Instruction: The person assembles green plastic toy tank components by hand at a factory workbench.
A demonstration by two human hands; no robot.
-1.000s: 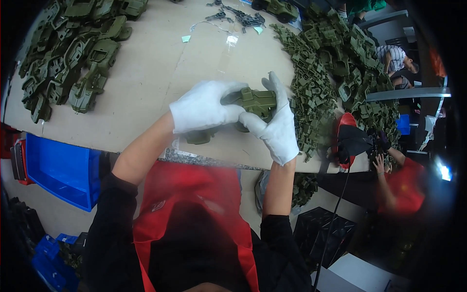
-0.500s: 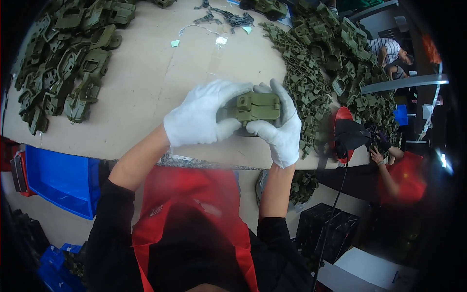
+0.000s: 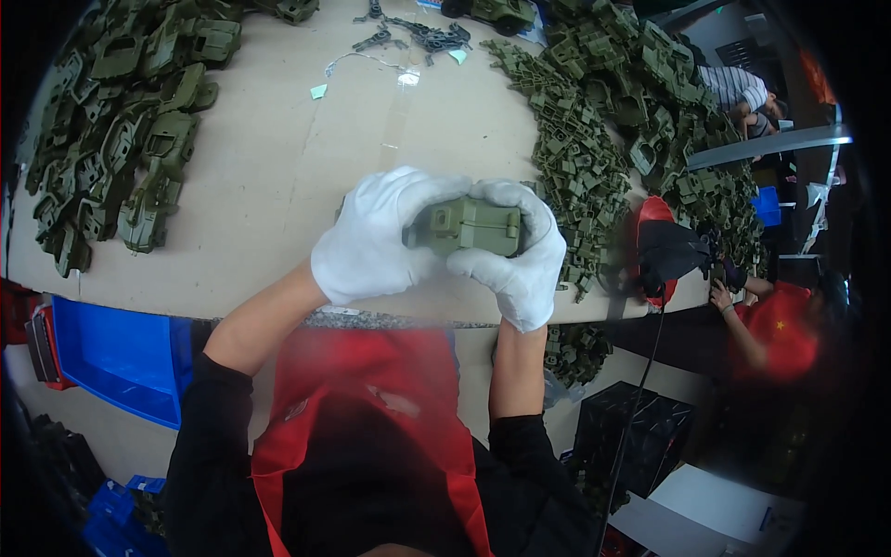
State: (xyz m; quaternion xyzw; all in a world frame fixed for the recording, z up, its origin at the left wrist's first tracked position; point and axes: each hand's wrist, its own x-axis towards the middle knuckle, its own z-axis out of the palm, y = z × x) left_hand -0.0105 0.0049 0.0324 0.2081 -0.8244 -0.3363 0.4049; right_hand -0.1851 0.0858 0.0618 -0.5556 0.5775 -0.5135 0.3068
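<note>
Between my two white-gloved hands is an olive-green toy vehicle body point(image 3: 475, 226), raised over the near part of the table point(image 3: 278, 204). My left hand point(image 3: 382, 237) grips its left end, thumb low and fingers curled over the far side. My right hand point(image 3: 520, 251) wraps the right end, with the thumb along the near edge and the fingers behind. The far side and underside of the body are hidden by the gloves.
Green vehicle shells point(image 3: 148, 176) are heaped at the left. Small green parts point(image 3: 580, 167) pile up on the right, beside larger ones point(image 3: 640, 74). Dark grey parts point(image 3: 432, 39) lie at the back. A blue bin point(image 3: 121, 357) stands below the left edge; another person point(image 3: 775, 330) sits right.
Both hands have come slightly nearer and to the left with the toy vehicle body, which is now tilted a little differently. The whole view has shifted slightly.
</note>
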